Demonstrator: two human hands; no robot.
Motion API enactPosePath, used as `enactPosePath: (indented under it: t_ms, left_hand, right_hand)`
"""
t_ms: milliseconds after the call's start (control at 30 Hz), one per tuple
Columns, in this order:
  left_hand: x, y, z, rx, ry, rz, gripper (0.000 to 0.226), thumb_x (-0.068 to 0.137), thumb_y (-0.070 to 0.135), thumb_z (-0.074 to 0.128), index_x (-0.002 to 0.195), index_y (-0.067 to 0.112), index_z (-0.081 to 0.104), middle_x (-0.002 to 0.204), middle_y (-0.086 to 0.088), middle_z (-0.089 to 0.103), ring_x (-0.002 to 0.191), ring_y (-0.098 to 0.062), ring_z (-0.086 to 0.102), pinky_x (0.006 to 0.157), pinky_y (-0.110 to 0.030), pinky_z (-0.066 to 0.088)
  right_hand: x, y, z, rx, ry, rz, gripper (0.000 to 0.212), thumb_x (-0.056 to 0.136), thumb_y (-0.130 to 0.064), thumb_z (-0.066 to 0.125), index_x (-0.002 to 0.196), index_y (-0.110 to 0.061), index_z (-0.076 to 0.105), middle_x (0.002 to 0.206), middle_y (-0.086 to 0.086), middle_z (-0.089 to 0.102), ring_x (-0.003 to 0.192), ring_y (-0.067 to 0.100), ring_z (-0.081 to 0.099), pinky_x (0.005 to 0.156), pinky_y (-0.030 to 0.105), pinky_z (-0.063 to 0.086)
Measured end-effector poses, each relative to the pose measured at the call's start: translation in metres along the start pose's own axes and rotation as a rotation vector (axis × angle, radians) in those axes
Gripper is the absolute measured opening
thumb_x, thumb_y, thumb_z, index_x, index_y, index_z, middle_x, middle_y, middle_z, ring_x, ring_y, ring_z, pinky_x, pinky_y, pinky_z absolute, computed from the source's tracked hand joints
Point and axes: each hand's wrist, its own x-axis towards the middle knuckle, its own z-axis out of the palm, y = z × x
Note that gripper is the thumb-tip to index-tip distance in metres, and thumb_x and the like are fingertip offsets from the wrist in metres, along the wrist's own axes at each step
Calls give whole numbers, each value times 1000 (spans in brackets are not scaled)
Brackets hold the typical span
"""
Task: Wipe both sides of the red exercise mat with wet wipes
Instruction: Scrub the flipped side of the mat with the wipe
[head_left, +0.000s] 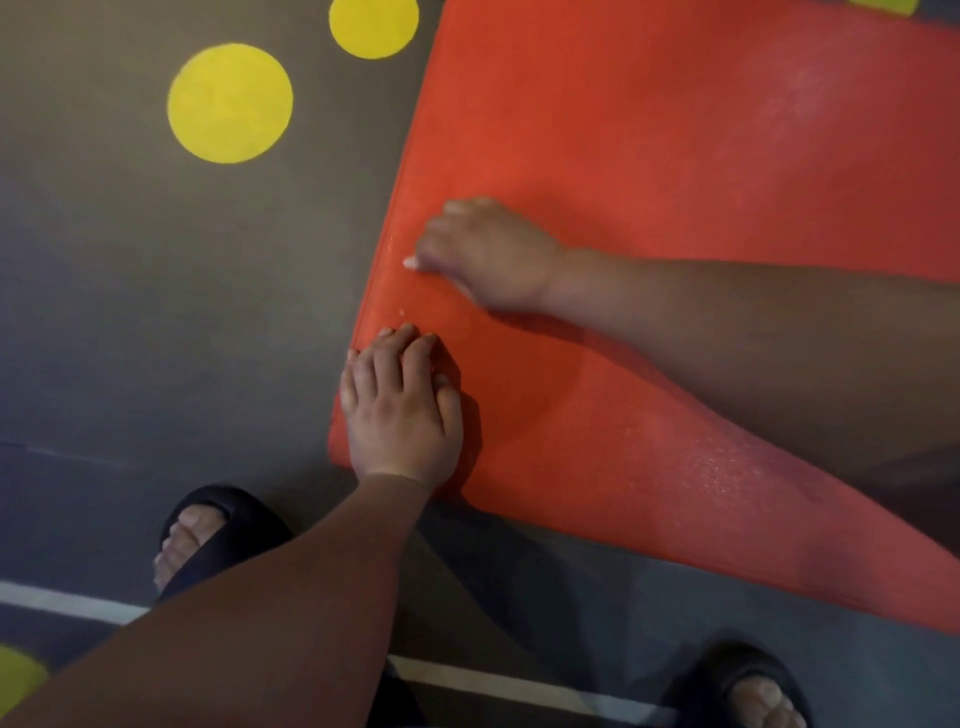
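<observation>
Currently: the red exercise mat (649, 130) lies flat on the floor (130, 312), its near corner directly under the left hand (402, 410). The left fingers (400, 345) are released, laid nearly straight on the foam just inside the mat's long edge, pinning it. The right hand (488, 254) sits just beyond those fingertips, knuckles up, its fingers (436, 234) curled down onto the surface. A small white scrap (410, 262) shows at their tips; wipe or nail, cannot tell, so whether they grasp anything is undetermined.

Judgement: upper face being wiped near the corner; underside probably not yet done.

Method note: weight the left palm so the light foam cannot creep; stroke outward from the pinned fingers in overlapping passes, running each off the edge.

Mat: thin foam slab, fine pebbled grain, damp-looking sheen to the right of the left fingers.

Floor: smooth matte grey. Flat yellow discs (230, 103) lie well beyond the right fingers; a white line (62, 600) and a dark sandal (223, 525) lie behind the left wrist.
</observation>
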Motion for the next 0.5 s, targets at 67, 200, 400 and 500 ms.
enactPosePath:
  t_ms: [67, 200, 400, 500]
  left_hand:
    - [0, 0, 0, 3, -4, 7, 47, 86, 28, 51, 128, 12, 64, 140, -11, 58, 133, -35, 47, 119, -56, 28]
    - [1, 1, -2, 5, -17, 0, 47, 86, 28, 50, 129, 13, 63, 141, -10, 57, 134, -35, 46, 120, -56, 27]
    - [1, 1, -2, 7, -30, 0, 50, 85, 29, 49, 129, 12, 63, 141, -11, 56, 135, -35, 44, 120, -55, 26]
    - [1, 1, -3, 14, -43, 11, 50, 85, 29, 48, 129, 11, 63, 140, -12, 57, 134, -35, 45, 120, -56, 27]
  right_hand:
    - [9, 26, -6, -86, 38, 268, 27, 102, -29, 43, 105, -13, 64, 102, 12, 66, 103, 37, 59, 81, 44, 45]
    - [25, 35, -3, -115, 146, 614, 22, 100, -21, 44, 108, -14, 63, 108, 12, 66, 109, 36, 57, 86, 44, 44]
    - [33, 19, -4, -12, -26, 122, 26, 101, -29, 44, 100, -12, 64, 97, 12, 65, 97, 35, 60, 79, 43, 46]
    - [52, 50, -10, -84, 77, 442, 26, 104, -27, 40, 112, -13, 61, 113, 14, 62, 111, 35, 56, 86, 43, 42]
